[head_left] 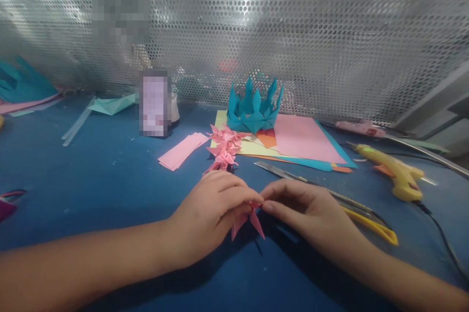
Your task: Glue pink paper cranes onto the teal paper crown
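A small folded pink paper piece with pointed tips (256, 224) is held low over the blue table. My left hand (212, 214) is closed around its upper part, so most of it is hidden under the fingers. From the other side my right hand (308, 207) pinches its edge between thumb and forefinger, close to the left fingertips. Just beyond my left hand lies a cluster of pink folded paper pieces (224, 148) with spiky points. Left of the cluster is a fanned stack of pink paper strips (182, 151).
A yellow-handled cutter knife (366, 224) lies beside my right hand. Farther right is a yellow glue gun (394, 170) with its cord. A teal paper crown (253, 109) stands on coloured sheets (308, 138). A phone (154, 106) stands upright before the perforated metal wall (311, 33).
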Demonstrator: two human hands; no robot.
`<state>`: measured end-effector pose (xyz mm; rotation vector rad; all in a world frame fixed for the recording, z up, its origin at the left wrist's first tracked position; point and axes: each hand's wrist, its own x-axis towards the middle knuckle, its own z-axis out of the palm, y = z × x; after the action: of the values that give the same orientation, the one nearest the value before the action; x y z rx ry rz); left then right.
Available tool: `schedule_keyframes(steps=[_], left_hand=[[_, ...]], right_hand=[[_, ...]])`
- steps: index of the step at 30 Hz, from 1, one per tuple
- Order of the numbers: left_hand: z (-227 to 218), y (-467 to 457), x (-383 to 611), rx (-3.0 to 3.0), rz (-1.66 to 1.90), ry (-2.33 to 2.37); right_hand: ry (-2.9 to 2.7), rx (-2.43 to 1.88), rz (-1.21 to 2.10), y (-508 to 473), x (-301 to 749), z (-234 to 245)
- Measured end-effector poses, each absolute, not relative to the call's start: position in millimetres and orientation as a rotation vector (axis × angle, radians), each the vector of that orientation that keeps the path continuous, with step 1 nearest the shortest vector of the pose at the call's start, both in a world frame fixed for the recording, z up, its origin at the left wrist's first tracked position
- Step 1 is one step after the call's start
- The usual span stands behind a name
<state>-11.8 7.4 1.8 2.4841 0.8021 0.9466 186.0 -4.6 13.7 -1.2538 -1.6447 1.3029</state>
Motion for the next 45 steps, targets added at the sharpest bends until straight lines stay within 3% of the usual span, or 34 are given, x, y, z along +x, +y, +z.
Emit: schedule_keyframes(steps=[24,39,45], left_hand=[[2.7,3.8,-11.2,2.542,0.832,0.747],[3.7,1.8,-8.7,2.434,0.746,0.743],[5.5,3.6,-7.4,2.33,0.745,0.709]], right_hand=[[-1.703,-1.248,1.275,-7.4,186.7,13.8],[-1.937,-1.238,0.844,-12.4,186.9,14.4],[-1.917,-1.236,0.938,-10.1,186.5,10.9]])
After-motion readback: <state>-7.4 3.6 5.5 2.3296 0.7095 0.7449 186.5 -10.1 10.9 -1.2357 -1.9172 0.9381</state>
